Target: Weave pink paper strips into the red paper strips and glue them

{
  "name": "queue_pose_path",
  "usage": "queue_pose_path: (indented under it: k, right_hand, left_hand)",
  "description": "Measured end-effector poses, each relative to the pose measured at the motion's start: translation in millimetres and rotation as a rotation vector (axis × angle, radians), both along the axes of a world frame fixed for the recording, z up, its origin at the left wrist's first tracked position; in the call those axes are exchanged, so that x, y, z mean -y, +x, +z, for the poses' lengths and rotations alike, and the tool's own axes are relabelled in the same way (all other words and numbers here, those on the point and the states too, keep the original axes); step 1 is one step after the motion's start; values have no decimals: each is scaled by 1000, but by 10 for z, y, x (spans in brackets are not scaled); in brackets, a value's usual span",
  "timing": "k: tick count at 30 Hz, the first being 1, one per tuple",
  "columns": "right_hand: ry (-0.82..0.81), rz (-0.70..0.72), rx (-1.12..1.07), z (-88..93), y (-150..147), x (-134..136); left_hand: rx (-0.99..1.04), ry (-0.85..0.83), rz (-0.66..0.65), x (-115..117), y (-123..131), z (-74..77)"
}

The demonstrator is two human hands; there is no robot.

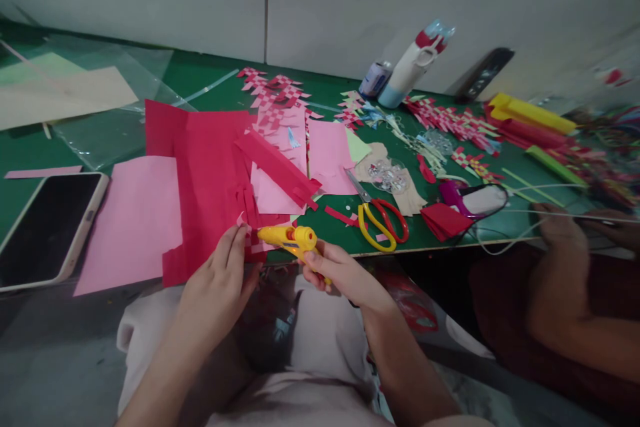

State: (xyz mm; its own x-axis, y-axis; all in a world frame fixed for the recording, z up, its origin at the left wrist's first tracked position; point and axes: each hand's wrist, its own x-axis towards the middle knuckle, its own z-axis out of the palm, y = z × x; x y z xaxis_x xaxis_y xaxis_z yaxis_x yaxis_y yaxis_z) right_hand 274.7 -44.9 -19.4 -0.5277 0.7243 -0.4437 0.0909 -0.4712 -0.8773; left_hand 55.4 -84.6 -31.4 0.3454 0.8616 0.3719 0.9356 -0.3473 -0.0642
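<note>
My right hand (333, 267) is wrapped round the grip of a yellow glue gun (287, 236), its nozzle pointing left. The nozzle tip meets a small pink-and-red woven paper piece (253, 244) at the table's front edge. With fingers together, my left hand (223, 263) pinches that piece, partly hiding it. Beneath and behind lie a large red paper sheet (205, 167) and cut red strips (243, 203). A folded red paper strip (280, 170) slants across pink sheets (327, 153). Right of the glue gun, scissors (383, 220) with one yellow and one red handle lie open.
A phone (50, 230) and pink paper (133, 220) lie left. Woven paper strips (275, 97), a can (375, 79) and a bottle (413, 67) are along the back. A purple device (455, 199) with a white cord lies near another person's hand (560, 230).
</note>
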Motion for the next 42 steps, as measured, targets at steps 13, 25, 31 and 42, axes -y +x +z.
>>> queue_pose_path:
  k: [13, 25, 31, 42]
  right_hand:
    - [-37, -6, -9, 91, -37, 4]
    - [-35, -1, -18, 64, -26, -4]
    - [23, 6, -36, 115, 73, -25]
    - [272, -84, -39, 283, 305, -111]
  left_hand:
    - [-5, -29, -4, -8, 8, -6]
    - [12, -44, -6, -7, 6, -17]
    - [1, -46, 35, 6, 8, -34]
    - [73, -114, 46, 3, 15, -16]
